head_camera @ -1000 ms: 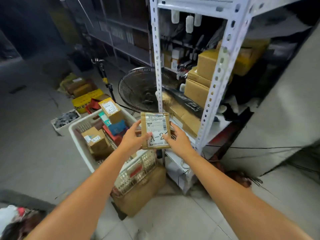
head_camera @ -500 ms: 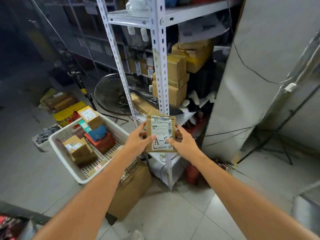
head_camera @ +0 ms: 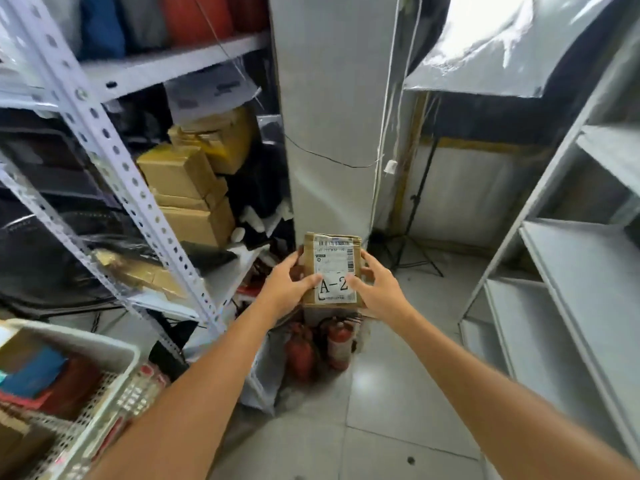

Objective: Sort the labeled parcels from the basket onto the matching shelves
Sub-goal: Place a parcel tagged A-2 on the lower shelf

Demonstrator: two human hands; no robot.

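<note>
Both arms extended forward at mid-frame. Left hand (head_camera: 289, 287) and right hand (head_camera: 379, 289) grasp one flat brown parcel (head_camera: 331, 270), held upright in the air between them, clear of any shelf. Left fingers (head_camera: 311, 279) close on the parcel's left edge, thumb lying across the lower front; right fingers (head_camera: 355, 281) close on the right edge, thumb likewise on the front. White shipping label (head_camera: 335, 270) faces the camera: barcode at top, small print unreadable, large "A-2" at bottom, partly flanked by both thumbs. White perforated basket (head_camera: 114, 382) at lower left, well apart from the parcel; contains a blue item (head_camera: 33, 375) and a red item (head_camera: 71, 384), other contents blurred. Slotted metal shelving (head_camera: 114, 157) at left holds stacked cardboard boxes (head_camera: 188, 195). Grey shelving unit (head_camera: 568, 271) at right, its visible shelves bare. Grey pillar (head_camera: 332, 116) stands behind the parcel. Two red fire extinguishers (head_camera: 320, 344) on the tiled floor (head_camera: 391, 410) at the pillar's base, directly below the held parcel. A tripod (head_camera: 414, 216) stands between the pillar and the right unit.
</note>
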